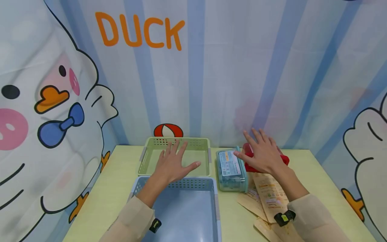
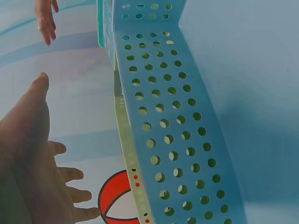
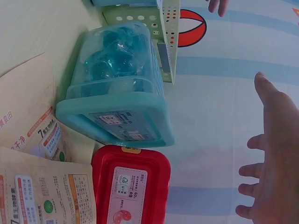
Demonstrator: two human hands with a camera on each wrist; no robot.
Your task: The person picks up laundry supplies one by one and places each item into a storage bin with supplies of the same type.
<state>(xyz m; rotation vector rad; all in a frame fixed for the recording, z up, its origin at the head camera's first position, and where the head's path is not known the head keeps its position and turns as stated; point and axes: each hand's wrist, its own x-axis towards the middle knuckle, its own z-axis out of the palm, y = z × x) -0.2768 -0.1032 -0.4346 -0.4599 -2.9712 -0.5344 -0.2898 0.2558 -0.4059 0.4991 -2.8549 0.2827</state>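
Note:
My left hand (image 1: pixel 173 163) hovers with fingers spread above the baskets, holding nothing. Below it are a green basket (image 1: pixel 145 161) at the back and a larger blue basket (image 1: pixel 193 211) in front. My right hand (image 1: pixel 262 153), fingers spread as well, is held over a red-lidded box (image 3: pixel 133 186) and partly hides it in the head view. Left of that hand stands a teal-lidded box (image 1: pixel 231 169); the right wrist view shows translucent blue, rounded items through its side. Several brown paper packets (image 1: pixel 270 195) lie under my right forearm, overlapping one another.
The pale yellow table (image 1: pixel 93 198) ends at a striped curtain (image 1: pixel 223 84) with duck drawings, which hangs behind and at both sides. The two baskets stand close together, the teal-lidded box just to their right.

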